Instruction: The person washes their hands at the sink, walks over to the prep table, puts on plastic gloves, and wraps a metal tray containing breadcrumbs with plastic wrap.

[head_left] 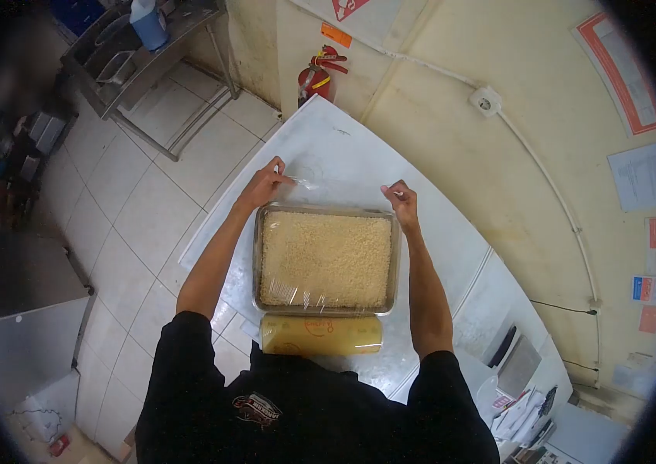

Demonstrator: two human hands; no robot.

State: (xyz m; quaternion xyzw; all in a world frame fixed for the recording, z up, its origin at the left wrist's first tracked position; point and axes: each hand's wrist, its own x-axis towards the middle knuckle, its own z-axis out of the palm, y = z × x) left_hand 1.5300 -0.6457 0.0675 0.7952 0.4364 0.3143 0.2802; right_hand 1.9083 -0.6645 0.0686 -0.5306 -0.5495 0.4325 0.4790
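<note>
A rectangular metal tray point(257, 259) full of pale yellow, crumbly grains point(326, 259) sits on the white table. Clear cling film point(312, 297) stretches over it, showing as glare near the front edge and past the far rim. My left hand point(264, 184) pinches the film's far left corner, just beyond the tray. At the far right corner my right hand point(403, 203) is closed in a pinch on the film too. Against the tray's near side, close to my body, lies a thick yellowish cling film roll point(322, 336).
The white table point(436, 240) tapers to a far corner beside a fire extinguisher point(316, 80) at the wall. Papers point(520, 417) and a dark-handled flat tool point(519, 366) lie at the right. A metal work table point(165, 66) with a blue-and-white container point(148, 27) stands far left.
</note>
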